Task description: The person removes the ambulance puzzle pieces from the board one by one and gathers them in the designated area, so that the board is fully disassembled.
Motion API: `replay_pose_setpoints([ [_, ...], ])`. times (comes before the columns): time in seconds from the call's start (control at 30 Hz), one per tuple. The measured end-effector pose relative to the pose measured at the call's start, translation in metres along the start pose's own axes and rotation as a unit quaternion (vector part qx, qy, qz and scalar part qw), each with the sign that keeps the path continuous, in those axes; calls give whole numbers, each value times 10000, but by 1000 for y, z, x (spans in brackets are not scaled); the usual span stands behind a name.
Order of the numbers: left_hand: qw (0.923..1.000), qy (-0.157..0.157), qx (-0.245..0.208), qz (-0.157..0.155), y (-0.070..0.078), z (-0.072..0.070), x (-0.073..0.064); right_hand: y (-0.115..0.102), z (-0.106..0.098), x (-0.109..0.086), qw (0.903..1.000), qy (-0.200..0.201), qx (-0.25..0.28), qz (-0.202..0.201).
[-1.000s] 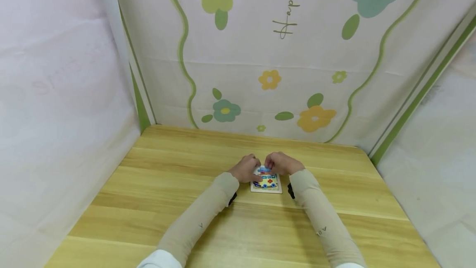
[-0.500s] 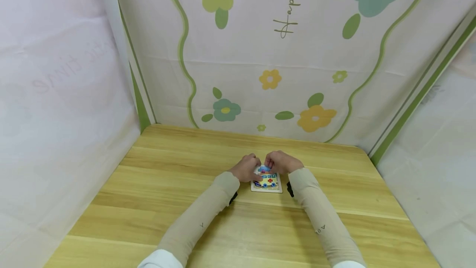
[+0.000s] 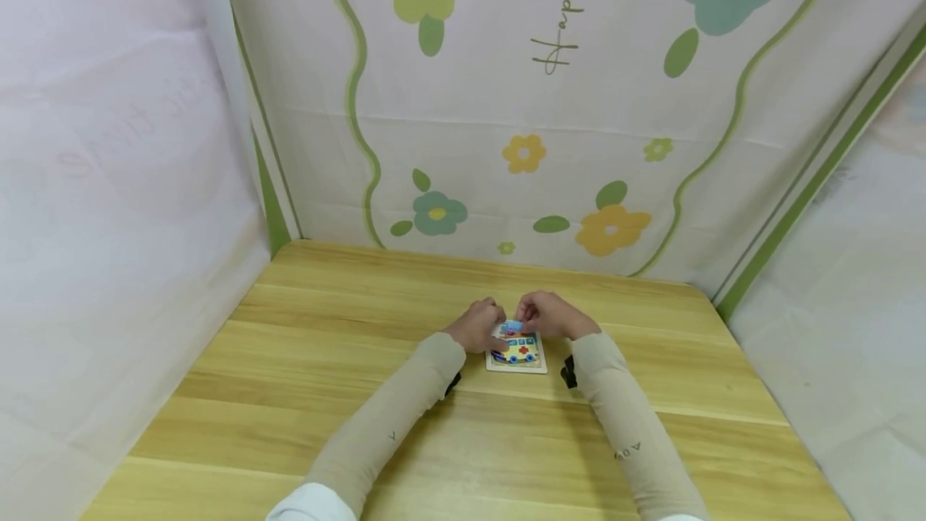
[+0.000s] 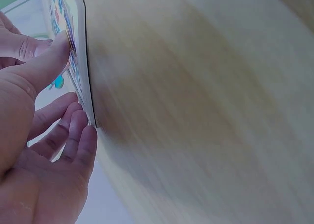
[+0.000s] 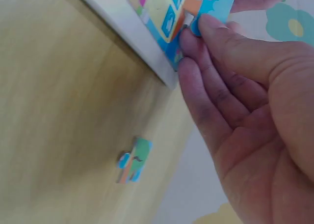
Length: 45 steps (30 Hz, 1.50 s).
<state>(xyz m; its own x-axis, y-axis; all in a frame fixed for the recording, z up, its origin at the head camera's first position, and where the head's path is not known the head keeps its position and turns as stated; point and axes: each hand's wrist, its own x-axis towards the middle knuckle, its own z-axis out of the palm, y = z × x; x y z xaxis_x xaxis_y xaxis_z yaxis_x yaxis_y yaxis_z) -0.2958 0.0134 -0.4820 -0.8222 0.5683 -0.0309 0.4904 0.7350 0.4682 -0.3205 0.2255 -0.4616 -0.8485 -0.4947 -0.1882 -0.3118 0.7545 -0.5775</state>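
Ambulance puzzle: board flat toward the surface's far edge.
Left hand: thumb over the left edge, fingertips gripping the far left corner.
Right hand: thumb and fingers pinch a tilted blue piece.
Loose piece: off the board's right edge.
Latest: right wrist shifted slightly outward, pinch unbroken; the picture's far side seems unfinished.

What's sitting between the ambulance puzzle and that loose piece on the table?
Nothing: between the ambulance puzzle and the loose piece there's just bare wooden tabletop, as the right wrist view shows.
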Motion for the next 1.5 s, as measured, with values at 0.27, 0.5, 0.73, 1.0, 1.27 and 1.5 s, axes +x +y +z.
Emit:
replay_pose_setpoints([
  [0.27, 10000, -24, 45, -82, 1, 1, 0, 16, -5, -9, 9994, 296, 183, -34],
  [0.5, 9998, -36, 45, -184, 1, 3, 2, 36, -23, -32, 9987, 461, 200, -15],
  [0.73, 9998, -51, 90, -168, 3, 2, 0, 70, -40, -66, 9970, 733, 196, 129],
  [1.0, 9999, -22, 77, -130, 4, 0, -3, 101, -45, -93, 9922, 1126, 425, 321],
  [1.27, 9997, -38, 123, -197, 3, 1, -2, 110, -38, -95, 9883, 1350, 427, 575],
  [1.5, 9999, -6, 96, -130, 5, 1, -3, 114, -33, -91, 9869, 1415, 129, 763],
])
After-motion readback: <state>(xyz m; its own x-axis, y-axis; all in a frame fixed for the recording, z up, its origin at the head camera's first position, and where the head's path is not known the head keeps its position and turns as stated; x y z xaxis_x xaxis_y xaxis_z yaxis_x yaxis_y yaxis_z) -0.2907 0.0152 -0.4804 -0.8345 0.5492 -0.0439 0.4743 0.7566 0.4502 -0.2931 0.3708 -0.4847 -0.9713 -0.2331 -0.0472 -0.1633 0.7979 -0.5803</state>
